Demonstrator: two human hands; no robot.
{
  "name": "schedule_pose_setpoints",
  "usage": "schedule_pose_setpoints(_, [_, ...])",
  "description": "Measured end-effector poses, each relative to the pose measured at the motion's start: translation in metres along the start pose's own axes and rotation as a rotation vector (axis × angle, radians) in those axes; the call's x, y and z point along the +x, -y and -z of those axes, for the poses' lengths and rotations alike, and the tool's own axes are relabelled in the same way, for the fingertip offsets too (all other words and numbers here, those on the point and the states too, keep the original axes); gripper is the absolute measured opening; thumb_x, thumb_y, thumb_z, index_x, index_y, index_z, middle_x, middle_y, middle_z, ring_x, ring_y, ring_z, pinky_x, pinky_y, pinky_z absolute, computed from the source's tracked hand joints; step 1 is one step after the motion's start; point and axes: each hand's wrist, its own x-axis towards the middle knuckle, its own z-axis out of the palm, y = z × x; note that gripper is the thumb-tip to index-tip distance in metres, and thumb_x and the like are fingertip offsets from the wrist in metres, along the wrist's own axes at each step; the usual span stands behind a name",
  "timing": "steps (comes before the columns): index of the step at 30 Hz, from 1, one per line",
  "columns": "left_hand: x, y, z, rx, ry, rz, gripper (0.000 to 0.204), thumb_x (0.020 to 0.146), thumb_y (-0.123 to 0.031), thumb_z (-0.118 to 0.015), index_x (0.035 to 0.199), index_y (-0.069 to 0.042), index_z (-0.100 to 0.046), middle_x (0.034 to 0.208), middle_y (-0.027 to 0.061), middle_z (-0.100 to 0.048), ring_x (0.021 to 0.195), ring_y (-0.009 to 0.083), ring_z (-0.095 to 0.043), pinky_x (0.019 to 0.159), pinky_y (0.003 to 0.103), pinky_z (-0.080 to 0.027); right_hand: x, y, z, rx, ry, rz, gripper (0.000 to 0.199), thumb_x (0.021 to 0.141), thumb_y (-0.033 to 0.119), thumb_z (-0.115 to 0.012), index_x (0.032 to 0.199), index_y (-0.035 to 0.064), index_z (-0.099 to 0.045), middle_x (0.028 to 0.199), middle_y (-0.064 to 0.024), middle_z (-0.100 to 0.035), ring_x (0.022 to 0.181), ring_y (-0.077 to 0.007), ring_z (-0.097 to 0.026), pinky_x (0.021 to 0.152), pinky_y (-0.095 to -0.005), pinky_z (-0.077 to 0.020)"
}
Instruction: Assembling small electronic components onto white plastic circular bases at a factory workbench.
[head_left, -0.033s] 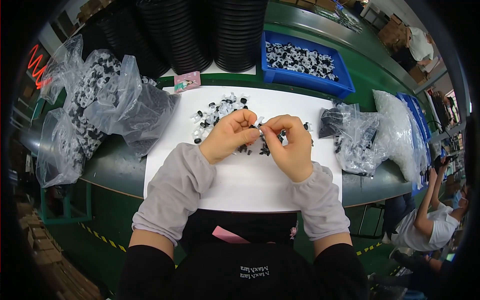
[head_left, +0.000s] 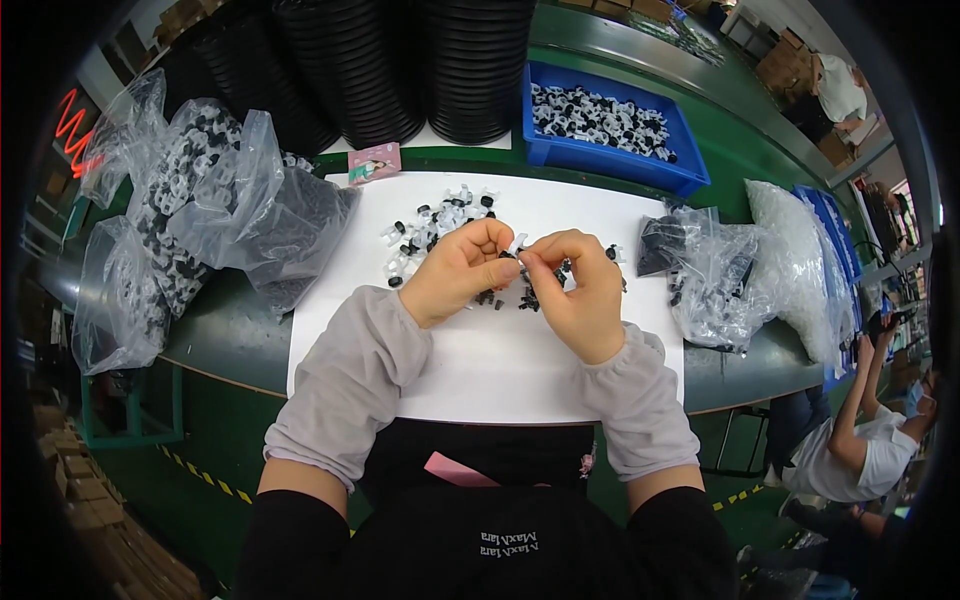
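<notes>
Above the white sheet (head_left: 470, 385), my left hand (head_left: 455, 275) and my right hand (head_left: 585, 290) meet, fingertips almost touching. Between them they pinch a small white plastic clip-like piece (head_left: 518, 243), whose white prongs stick up past the fingers. Something black shows at its base by the left fingertips; the rest is covered by my fingers. Behind my left hand lies a loose pile of white pieces with black round parts (head_left: 450, 212). Small black parts (head_left: 530, 297) lie on the sheet under and between my hands, partly hidden by them.
At the left, clear plastic bags (head_left: 200, 190) bulge with similar parts. A blue bin (head_left: 615, 172) of white-and-black pieces stands at the back right, beside tall black ribbed stacks (head_left: 475, 70). More bags (head_left: 715, 275) lie at the right. A person (head_left: 860, 450) sits at far right.
</notes>
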Motion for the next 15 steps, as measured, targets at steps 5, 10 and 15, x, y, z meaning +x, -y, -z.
schedule_pose_setpoints(5, [-0.002,-0.005,-0.001,-0.009,-0.010,0.011,0.027,0.083,-0.015,-0.071,0.098,-0.007,-0.050,0.085,0.0012,-0.059,0.075,0.0082,-0.058,0.068,0.021,-0.047,0.000,-0.003,0.005,0.043,0.050,-0.076,0.025,0.078,-0.006,-0.068,0.092,0.0009,-0.049,0.084,-0.0095,-0.062,0.071,-0.0112,-0.054,0.064,-0.0238,-0.0443])
schedule_pose_setpoints(10, [-0.003,-0.004,0.002,-0.036,0.006,0.043,0.026,0.084,-0.015,-0.071,0.098,-0.007,-0.050,0.086,0.0032,-0.061,0.076,0.0098,-0.059,0.068,0.022,-0.048,0.007,-0.012,0.013,0.262,0.111,-0.283,0.026,0.078,-0.004,-0.071,0.092,0.0004,-0.050,0.085,-0.0069,-0.060,0.076,-0.0104,-0.055,0.068,-0.0225,-0.0443])
schedule_pose_setpoints(15, [-0.003,-0.006,-0.002,-0.092,0.019,-0.006,0.027,0.086,-0.015,-0.068,0.102,-0.008,-0.048,0.085,0.0039,-0.061,0.074,0.0098,-0.059,0.068,0.023,-0.049,0.012,-0.009,0.020,0.462,0.200,-0.502,0.016,0.082,0.002,-0.070,0.092,-0.0028,-0.059,0.089,-0.0053,-0.063,0.081,-0.0089,-0.058,0.070,-0.0208,-0.0465])
